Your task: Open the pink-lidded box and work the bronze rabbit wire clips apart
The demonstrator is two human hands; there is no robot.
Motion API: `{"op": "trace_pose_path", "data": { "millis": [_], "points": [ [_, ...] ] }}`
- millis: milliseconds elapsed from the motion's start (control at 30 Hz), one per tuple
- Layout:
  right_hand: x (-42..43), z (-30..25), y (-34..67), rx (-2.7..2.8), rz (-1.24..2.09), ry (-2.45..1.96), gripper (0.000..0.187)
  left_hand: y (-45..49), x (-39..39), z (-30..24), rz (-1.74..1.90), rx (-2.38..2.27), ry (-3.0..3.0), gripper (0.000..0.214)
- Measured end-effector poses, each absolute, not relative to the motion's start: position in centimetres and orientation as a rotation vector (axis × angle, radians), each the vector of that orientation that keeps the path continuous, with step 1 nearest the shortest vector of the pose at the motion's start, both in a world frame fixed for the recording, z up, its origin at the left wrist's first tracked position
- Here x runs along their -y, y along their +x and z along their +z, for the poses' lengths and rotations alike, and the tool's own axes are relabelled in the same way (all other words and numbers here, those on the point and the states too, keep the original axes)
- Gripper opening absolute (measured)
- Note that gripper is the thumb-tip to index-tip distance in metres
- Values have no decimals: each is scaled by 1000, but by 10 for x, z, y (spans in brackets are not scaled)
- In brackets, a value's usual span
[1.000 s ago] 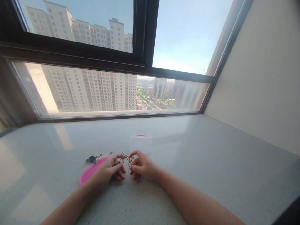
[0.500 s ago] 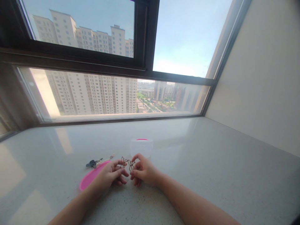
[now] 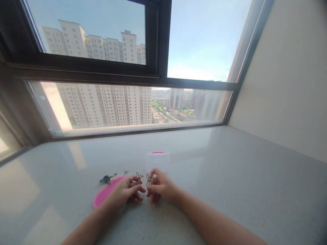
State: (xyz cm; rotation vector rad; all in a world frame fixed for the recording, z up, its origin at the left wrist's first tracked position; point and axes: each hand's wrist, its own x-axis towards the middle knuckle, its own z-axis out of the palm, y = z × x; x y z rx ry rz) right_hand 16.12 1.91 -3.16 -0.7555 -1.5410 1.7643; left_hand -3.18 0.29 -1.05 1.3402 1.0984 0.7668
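Observation:
Both of my hands rest on a pale stone windowsill point(image 3: 230, 177). My left hand point(image 3: 126, 191) pinches a small brown looped wire piece point(image 3: 139, 177) between thumb and fingers. My right hand point(image 3: 160, 186) pinches a second brown looped wire piece point(image 3: 149, 179). The two wire pieces stand a little apart, with a narrow gap between them. A small clear plastic tub point(image 3: 157, 161) with a pink base stands just beyond my right hand.
A pink round lid point(image 3: 104, 196) lies flat under my left wrist side. Keys point(image 3: 109, 177) with a dark head lie just beyond it. A dark-framed window point(image 3: 158, 73) rises behind the sill, and a beige wall point(image 3: 288, 85) closes the right side.
The two wire pieces were linked together between my hands; now they are apart, one in each hand. The view has shifted slightly right.

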Motion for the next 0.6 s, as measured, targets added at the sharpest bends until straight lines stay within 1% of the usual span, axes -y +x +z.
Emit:
{"op": "trace_pose_path", "data": {
  "millis": [600],
  "points": [
    [-20, -33, 159, 1529, 1777, -784, 50, -35, -5, -19, 768, -1014, 1350, 28]
  ]
}}
